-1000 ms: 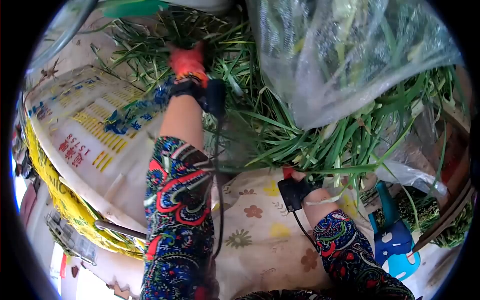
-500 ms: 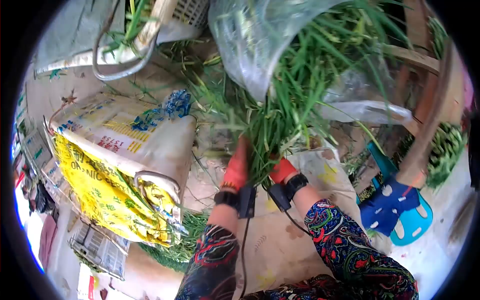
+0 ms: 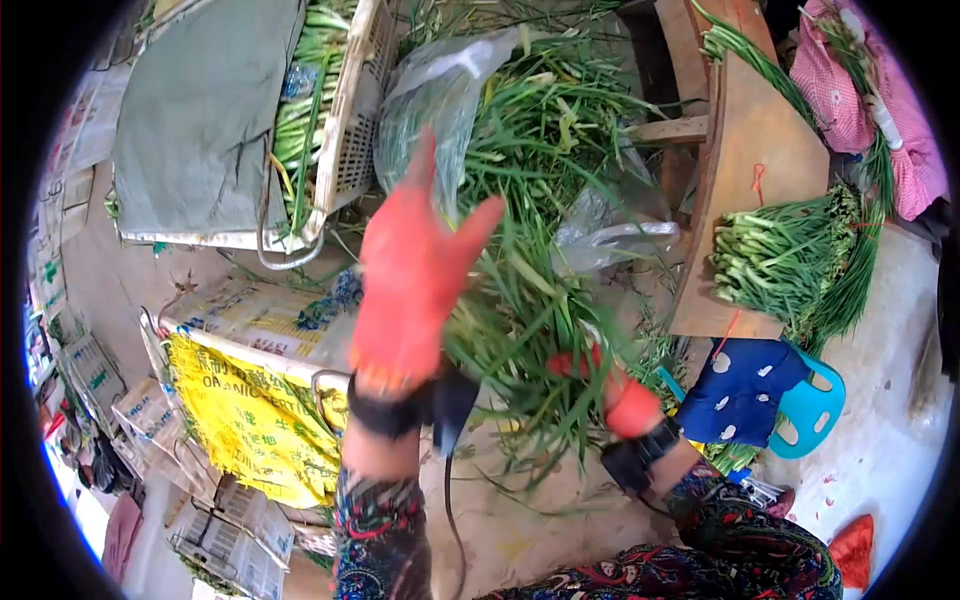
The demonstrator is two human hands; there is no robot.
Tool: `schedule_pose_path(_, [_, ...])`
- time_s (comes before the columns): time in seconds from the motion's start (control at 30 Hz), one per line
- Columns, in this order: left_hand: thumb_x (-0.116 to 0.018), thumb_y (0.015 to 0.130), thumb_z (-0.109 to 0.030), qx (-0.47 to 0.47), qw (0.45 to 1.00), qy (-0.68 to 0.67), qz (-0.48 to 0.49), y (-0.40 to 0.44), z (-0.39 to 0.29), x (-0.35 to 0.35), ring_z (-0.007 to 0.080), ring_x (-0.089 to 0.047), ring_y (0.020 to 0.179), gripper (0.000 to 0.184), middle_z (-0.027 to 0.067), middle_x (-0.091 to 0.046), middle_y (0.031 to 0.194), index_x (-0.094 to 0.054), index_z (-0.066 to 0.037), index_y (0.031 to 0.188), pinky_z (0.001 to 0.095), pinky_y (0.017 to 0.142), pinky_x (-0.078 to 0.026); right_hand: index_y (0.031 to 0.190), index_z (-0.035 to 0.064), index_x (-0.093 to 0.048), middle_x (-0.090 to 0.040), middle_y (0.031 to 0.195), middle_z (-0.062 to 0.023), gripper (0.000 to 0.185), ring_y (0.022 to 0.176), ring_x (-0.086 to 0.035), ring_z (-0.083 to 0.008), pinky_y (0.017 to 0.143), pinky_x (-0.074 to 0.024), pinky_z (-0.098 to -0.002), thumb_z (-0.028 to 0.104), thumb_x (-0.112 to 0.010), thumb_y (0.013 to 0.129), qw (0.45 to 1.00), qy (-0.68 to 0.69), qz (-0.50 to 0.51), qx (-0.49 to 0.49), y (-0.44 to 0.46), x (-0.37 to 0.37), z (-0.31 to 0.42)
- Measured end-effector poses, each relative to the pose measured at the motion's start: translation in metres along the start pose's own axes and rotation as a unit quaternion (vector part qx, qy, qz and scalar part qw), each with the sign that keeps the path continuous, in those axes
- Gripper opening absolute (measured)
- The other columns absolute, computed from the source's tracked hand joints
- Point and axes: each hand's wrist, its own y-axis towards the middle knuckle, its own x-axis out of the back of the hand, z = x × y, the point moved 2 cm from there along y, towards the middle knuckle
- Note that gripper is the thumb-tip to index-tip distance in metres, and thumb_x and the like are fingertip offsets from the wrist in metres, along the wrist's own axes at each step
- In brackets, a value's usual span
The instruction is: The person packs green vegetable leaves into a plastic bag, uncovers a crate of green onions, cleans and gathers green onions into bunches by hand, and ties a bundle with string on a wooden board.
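My left hand point(image 3: 415, 280), in a red-orange glove, is raised above the greens with its fingers spread and nothing in it. My right hand point(image 3: 615, 395), in the same kind of glove, is closed round a loose bunch of chive-like greens point(image 3: 535, 380). Long leaves hang past its fingers and partly hide them. Beyond both hands a large heap of the same greens point(image 3: 550, 125) spills out of a clear plastic bag point(image 3: 430, 110). Each wrist wears a black strap with a small box.
A white crate point(image 3: 350, 150) of stalks under a grey cloth stands at the upper left, above a container with yellow sacking point(image 3: 250, 420). On the right, tied greens point(image 3: 775, 255) lie on a wooden board point(image 3: 745, 130), near a turquoise stool point(image 3: 815, 405) with blue cloth.
My left hand has left the bunch, risen and opened. My right hand has moved right with greens in it. The view has shifted, showing more of the board and tied greens.
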Motion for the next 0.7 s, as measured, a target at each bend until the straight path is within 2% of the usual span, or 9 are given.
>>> schedule_pose_path(0.07, [-0.063, 0.071, -0.032, -0.119, 0.972, 0.120, -0.163, 0.053, 0.009, -0.057, 0.0292, -0.055, 0.094, 0.074, 0.0176, -0.058, 0.098, -0.028, -0.006, 0.131, 0.0398, 0.085, -0.040, 0.110, 0.0017, -0.052, -0.060, 0.094, -0.0067, 0.040, 0.088, -0.056, -0.0182, 0.079, -0.0435, -0.0312, 0.029, -0.055, 0.080, 0.996, -0.047, 0.052, 0.059, 0.005, 0.029, -0.001])
schedule_pose_path(0.17, [-0.061, 0.073, -0.030, 0.033, 0.989, 0.136, 0.059, 0.110, 0.025, -0.093, 0.0299, -0.056, 0.089, 0.062, 0.0156, -0.060, 0.097, -0.037, -0.005, 0.125, 0.0397, 0.083, -0.041, 0.105, 0.0006, -0.055, -0.061, 0.094, -0.0072, 0.040, 0.090, -0.056, -0.0184, 0.083, -0.0417, -0.0323, 0.030, -0.056, 0.079, 0.992, 0.066, 0.003, 0.108, 0.008, 0.055, 0.019])
schedule_pose_path(0.23, [-0.058, 0.077, -0.029, 0.091, 0.995, -0.041, 0.031, 0.125, 0.062, -0.112, 0.0236, -0.059, 0.081, 0.041, 0.0137, -0.061, 0.091, -0.052, -0.005, 0.110, 0.0348, 0.075, -0.044, 0.104, 0.0003, -0.056, -0.061, 0.094, -0.0074, 0.041, 0.090, -0.056, -0.0183, 0.084, -0.0412, -0.0332, 0.033, -0.055, 0.079, 0.989, 0.021, -0.122, 0.083, 0.011, 0.059, 0.061])
schedule_pose_path(0.27, [-0.053, 0.081, -0.028, 0.140, 0.934, -0.328, 0.017, 0.117, 0.067, -0.111, 0.0159, -0.059, 0.073, 0.027, 0.0094, -0.062, 0.085, -0.061, -0.006, 0.094, 0.0291, 0.068, -0.043, 0.105, 0.0014, -0.055, -0.060, 0.096, -0.0063, 0.041, 0.089, -0.056, -0.0175, 0.082, -0.0418, -0.0332, 0.034, -0.050, 0.082, 0.989, 0.071, -0.100, 0.082, 0.029, 0.075, 0.063])
schedule_pose_path(0.33, [-0.049, 0.085, -0.029, 0.172, 0.907, -0.385, 0.003, 0.083, 0.025, -0.067, 0.0073, -0.047, 0.065, 0.027, -0.0020, -0.056, 0.075, -0.062, -0.008, 0.095, 0.0193, 0.060, -0.037, 0.106, 0.0037, -0.055, -0.060, 0.097, -0.0061, 0.038, 0.087, -0.056, -0.0185, 0.079, -0.0436, -0.0326, 0.034, -0.044, 0.085, 0.955, 0.040, -0.214, 0.203, 0.058, 0.073, 0.087])
schedule_pose_path(0.4, [-0.047, 0.087, -0.029, 0.222, 0.861, -0.456, 0.035, 0.056, 0.020, -0.049, 0.0044, -0.040, 0.065, 0.025, -0.0040, -0.048, 0.069, -0.060, -0.009, 0.096, 0.0189, 0.058, -0.031, 0.108, 0.0059, -0.056, -0.060, 0.097, -0.0076, 0.037, 0.085, -0.056, -0.0204, 0.073, -0.0451, -0.0317, 0.033, -0.041, 0.087, 0.952, 0.207, -0.209, 0.087, 0.118, 0.087, 0.097])
schedule_pose_path(0.5, [-0.046, 0.089, -0.014, 0.213, 0.831, -0.508, -0.076, 0.014, -0.004, -0.023, 0.0098, -0.047, 0.075, 0.016, 0.0030, -0.053, 0.090, -0.055, -0.003, 0.096, 0.0230, 0.067, -0.039, 0.107, 0.0078, -0.056, -0.058, 0.093, -0.0069, 0.033, 0.084, -0.053, -0.0185, 0.073, -0.0444, -0.0359, 0.028, -0.039, 0.087, 0.963, 0.011, -0.209, 0.173, 0.186, 0.085, 0.096])
schedule_pose_path(0.6, [-0.045, 0.089, -0.014, 0.262, 0.905, -0.326, -0.071, -0.023, -0.024, -0.011, 0.0136, -0.049, 0.083, 0.017, 0.0051, -0.054, 0.097, -0.054, -0.003, 0.098, 0.0269, 0.073, -0.041, 0.111, 0.0089, -0.053, -0.056, 0.099, -0.0089, 0.035, 0.086, -0.055, -0.0218, 0.072, -0.0453, -0.0356, 0.030, -0.036, 0.088, 0.928, -0.240, -0.070, 0.275, 0.220, 0.013, 0.083])
schedule_pose_path(0.7, [-0.043, 0.090, -0.022, 0.184, 0.916, -0.315, -0.170, -0.044, -0.001, -0.006, 0.0148, -0.049, 0.081, 0.024, 0.0046, -0.054, 0.090, -0.054, -0.003, 0.096, 0.0269, 0.071, -0.039, 0.114, 0.0069, -0.050, -0.050, 0.109, -0.0102, 0.037, 0.090, -0.054, -0.0212, 0.076, -0.0437, -0.0344, 0.029, -0.034, 0.089, 0.777, -0.550, 0.026, 0.305, 0.228, -0.053, 0.087])
